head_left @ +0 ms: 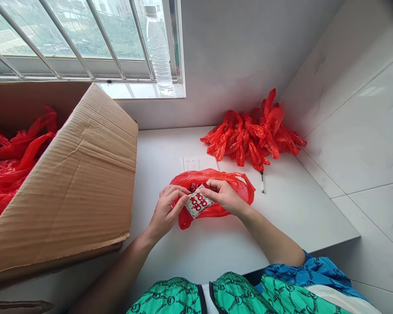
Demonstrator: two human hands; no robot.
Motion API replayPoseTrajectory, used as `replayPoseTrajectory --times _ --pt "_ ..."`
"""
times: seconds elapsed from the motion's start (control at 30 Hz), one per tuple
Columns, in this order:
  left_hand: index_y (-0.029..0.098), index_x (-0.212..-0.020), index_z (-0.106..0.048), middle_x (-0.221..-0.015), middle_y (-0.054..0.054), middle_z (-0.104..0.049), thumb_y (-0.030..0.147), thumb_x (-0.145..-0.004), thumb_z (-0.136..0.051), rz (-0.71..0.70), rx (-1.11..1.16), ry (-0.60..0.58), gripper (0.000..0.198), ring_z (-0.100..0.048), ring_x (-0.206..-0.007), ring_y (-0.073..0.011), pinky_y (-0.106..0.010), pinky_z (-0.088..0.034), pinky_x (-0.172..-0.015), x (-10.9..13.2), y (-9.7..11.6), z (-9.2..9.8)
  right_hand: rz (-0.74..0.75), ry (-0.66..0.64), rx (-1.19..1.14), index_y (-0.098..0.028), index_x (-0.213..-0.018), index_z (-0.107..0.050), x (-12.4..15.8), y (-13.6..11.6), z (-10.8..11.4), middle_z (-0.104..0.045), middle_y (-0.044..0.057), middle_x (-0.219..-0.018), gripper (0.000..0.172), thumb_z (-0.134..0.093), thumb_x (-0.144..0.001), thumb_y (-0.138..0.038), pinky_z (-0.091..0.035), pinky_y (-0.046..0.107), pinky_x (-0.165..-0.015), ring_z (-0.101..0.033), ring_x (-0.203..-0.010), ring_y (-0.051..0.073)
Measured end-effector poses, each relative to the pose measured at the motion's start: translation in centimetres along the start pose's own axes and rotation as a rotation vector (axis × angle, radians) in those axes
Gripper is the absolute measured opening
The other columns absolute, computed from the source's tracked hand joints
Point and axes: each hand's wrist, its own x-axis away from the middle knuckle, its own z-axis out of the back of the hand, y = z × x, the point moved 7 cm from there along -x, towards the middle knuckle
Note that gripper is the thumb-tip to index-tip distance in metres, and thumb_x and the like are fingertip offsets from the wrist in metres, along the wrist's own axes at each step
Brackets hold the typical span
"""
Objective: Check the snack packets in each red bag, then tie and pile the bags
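A white stone counter (pixel 281 209) runs beneath the window. A large cardboard box (pixel 68 174) stands on its left side. At upper right, near the wall, lies a heap of knotted red plastic bags (pixel 252 135), with a pen (pixel 262 182) just below it. At centre, a sheet of paper (pixel 199 163) lies partly under a loose red plastic bag (pixel 245 192).

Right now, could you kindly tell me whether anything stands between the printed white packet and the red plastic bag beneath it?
Nothing visible does: the printed white packet, held between the left hand and right hand, sits directly over the red plastic bag, with no other object between them.
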Motion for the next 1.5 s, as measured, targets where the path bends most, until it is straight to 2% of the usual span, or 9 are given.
replayPoseTrajectory --times 0.17,0.43,0.77,0.87,1.03,1.2,1.3,1.37,1.5 --pt "0.021 -0.074 -0.057 -0.088 -0.001 -0.069 0.037 -0.099 -0.046 0.025 0.024 0.083 0.032 -0.061 -0.090 -0.0180 -0.036 -0.040 -0.095 -0.1 -0.6 0.8 -0.044 0.002 -0.078 -0.019 -0.087 -0.060 0.1 0.0 -0.1 -0.065 -0.001 -0.077 0.036 -0.074 -0.079 -0.052 -0.045 0.026 -0.061 -0.059 -0.067 0.013" --pt "0.021 -0.077 -0.058 -0.083 0.000 -0.067 0.036 -0.101 -0.042 0.000 0.005 0.104 0.032 -0.059 -0.084 -0.0169 -0.035 -0.039 -0.094 -0.1 -0.6 1.0 -0.055 -0.003 -0.099 -0.019 -0.095 -0.062 0.2 -0.1 -0.1 -0.070 0.001 -0.081 0.033 -0.074 -0.082 -0.047 -0.048 0.026 -0.064 -0.065 -0.073 0.015" --pt "0.021 -0.077 -0.056 -0.083 -0.001 -0.064 0.035 -0.101 -0.036 -0.023 0.017 0.033 0.035 -0.056 -0.085 -0.0173 -0.038 -0.034 -0.101 0.1 -0.4 0.6 -0.041 0.036 -0.121 -0.018 -0.093 -0.062 0.2 0.0 0.3 -0.072 0.002 -0.084 0.031 -0.074 -0.082 -0.045 -0.053 0.029 -0.069 -0.068 -0.077 0.016" --pt "0.020 -0.073 -0.051 -0.079 0.000 -0.059 0.034 -0.100 -0.041 -0.021 0.010 0.042 0.032 -0.054 -0.081 -0.0160 -0.038 -0.033 -0.103 0.1 -0.3 0.5 -0.031 0.049 -0.125 -0.019 -0.091 -0.061 0.1 0.1 0.5 -0.072 0.001 -0.082 0.030 -0.074 -0.082 -0.044 -0.052 0.027 -0.067 -0.068 -0.075 0.015" --pt "0.020 -0.069 -0.048 -0.073 0.001 -0.055 0.033 -0.100 -0.042 0.001 0.007 0.060 0.034 -0.054 -0.079 -0.0149 -0.036 -0.034 -0.103 0.1 -0.6 0.4 -0.052 0.035 -0.157 -0.019 -0.092 -0.061 0.1 0.4 0.5 -0.073 0.002 -0.082 0.028 -0.074 -0.083 -0.042 -0.054 0.028 -0.072 -0.069 -0.077 0.015" --pt "0.019 -0.070 -0.050 -0.076 0.002 -0.059 0.033 -0.101 -0.039 0.010 -0.002 0.056 0.035 -0.056 -0.077 -0.0132 -0.038 -0.030 -0.110 0.2 -0.8 0.4 -0.051 0.023 -0.126 -0.019 -0.096 -0.060 0.1 0.3 0.4 -0.073 0.002 -0.084 0.024 -0.070 -0.086 -0.040 -0.054 0.029 -0.073 -0.069 -0.078 0.016" --pt "0.021 -0.081 -0.058 -0.083 0.003 -0.066 0.032 -0.102 -0.036 0.004 -0.020 0.032 0.033 -0.061 -0.083 -0.0131 -0.041 -0.024 -0.117 0.2 -1.0 0.3 -0.005 0.024 -0.044 -0.021 -0.098 -0.059 0.3 -0.3 0.5 -0.072 0.002 -0.087 0.019 -0.065 -0.088 -0.037 -0.054 0.030 -0.070 -0.069 -0.079 0.017" --pt "0.022 -0.090 -0.063 -0.092 0.003 -0.070 0.031 -0.102 -0.037 -0.021 -0.059 0.024 0.030 -0.064 -0.090 -0.0135 -0.043 -0.020 -0.120 0.2 -1.0 0.3 0.071 0.054 0.101 -0.023 -0.097 -0.059 0.6 -1.1 1.0 -0.070 0.001 -0.087 0.013 -0.060 -0.090 -0.033 -0.054 0.030 -0.069 -0.067 -0.079 0.017" --pt "0.026 -0.100 -0.067 -0.102 0.004 -0.074 0.027 -0.101 -0.043 -0.113 -0.211 -0.001 0.025 -0.065 -0.103 -0.0142 -0.048 -0.012 -0.123 0.2 -0.4 0.1 0.250 0.266 0.559 -0.023 -0.092 -0.060 1.3 -3.4 3.1 -0.067 0.000 -0.081 0.007 -0.054 -0.088 -0.023 -0.050 0.030 -0.070 -0.064 -0.075 0.018"
